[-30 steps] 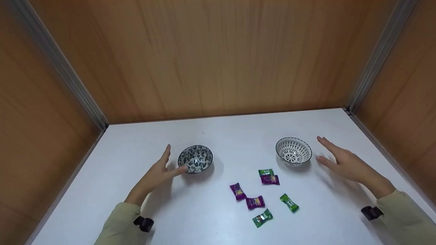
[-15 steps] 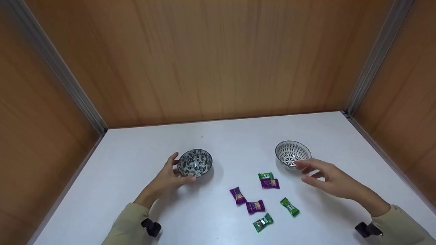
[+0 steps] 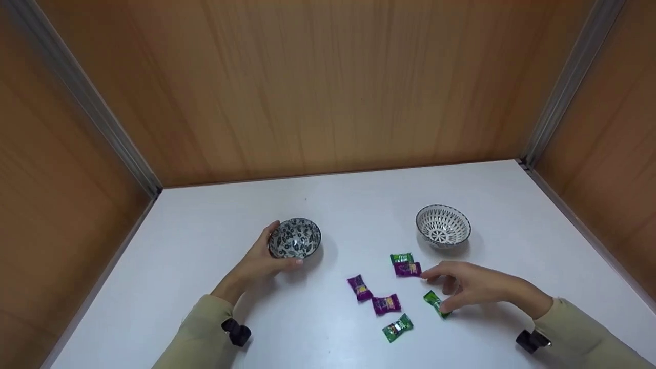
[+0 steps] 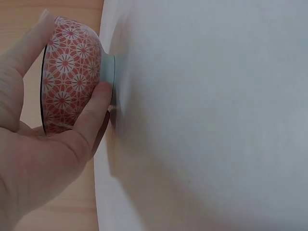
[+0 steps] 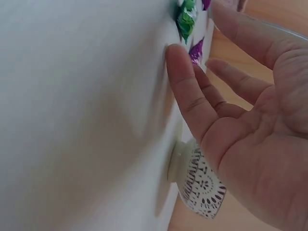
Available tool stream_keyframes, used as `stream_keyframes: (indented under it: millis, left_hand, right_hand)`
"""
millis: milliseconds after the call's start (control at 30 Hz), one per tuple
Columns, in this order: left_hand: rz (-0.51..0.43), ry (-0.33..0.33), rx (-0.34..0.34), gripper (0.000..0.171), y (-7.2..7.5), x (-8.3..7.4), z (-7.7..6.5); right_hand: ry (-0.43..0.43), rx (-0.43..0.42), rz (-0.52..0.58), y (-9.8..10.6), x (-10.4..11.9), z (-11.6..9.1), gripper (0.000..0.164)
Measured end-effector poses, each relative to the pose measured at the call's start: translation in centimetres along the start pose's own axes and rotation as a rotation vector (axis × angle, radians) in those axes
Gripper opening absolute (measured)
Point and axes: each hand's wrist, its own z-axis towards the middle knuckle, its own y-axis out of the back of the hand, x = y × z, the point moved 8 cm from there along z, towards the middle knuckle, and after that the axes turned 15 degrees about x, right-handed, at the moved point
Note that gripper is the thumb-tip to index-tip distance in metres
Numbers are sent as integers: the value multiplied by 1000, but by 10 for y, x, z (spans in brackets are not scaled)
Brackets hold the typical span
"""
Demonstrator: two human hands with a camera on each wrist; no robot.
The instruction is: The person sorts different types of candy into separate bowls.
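My left hand (image 3: 256, 264) grips a small bowl (image 3: 294, 238), thumb at its near rim and fingers round its left side. Inside, the bowl has a dark floral pattern; the left wrist view shows its red outside with white flowers. Over at the right, my right hand (image 3: 476, 284) hovers low above the candies with fingers loosely bent and apart. Its thumb tip overlaps a green-wrapped candy (image 3: 432, 298), and its index fingertip is right by a purple-wrapped candy (image 3: 410, 269). In the right wrist view, nothing lies between the thumb and fingers.
A second bowl (image 3: 443, 225), white with dark patterning, stands behind my right hand. More wrapped candies lie mid-table: a green one (image 3: 401, 258) partly under the purple one, two purple (image 3: 360, 288), and a green one (image 3: 397, 328). Wooden panels (image 3: 328, 92) enclose the white table (image 3: 215, 205).
My left hand has moved right and closed round the patterned bowl. My right hand has come left and nearer, from beside the white bowl to over the candies. Bowls and candies stay put.
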Motion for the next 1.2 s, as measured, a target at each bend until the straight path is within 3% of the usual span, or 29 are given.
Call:
stream_keyframes:
  millis: [133, 467, 633, 800, 1200]
  left_hand:
    - [36, -9, -11, 120, 1, -3, -1]
    - [97, 58, -9, 117, 4, -6, -3]
    - [51, 82, 0, 118, 3, -3, -4]
    - [32, 77, 9, 119, 3, -2, -5]
    - [125, 69, -5, 116, 6, -4, -3]
  right_hand:
    - [-3, 6, -24, -4, 1, 5, 60]
    - [11, 31, -31, -11, 7, 10, 39]
    - [28, 29, -36, -11, 8, 9, 34]
    - [29, 40, -29, -11, 8, 10, 28]
    - [72, 63, 9, -7, 23, 17, 21]
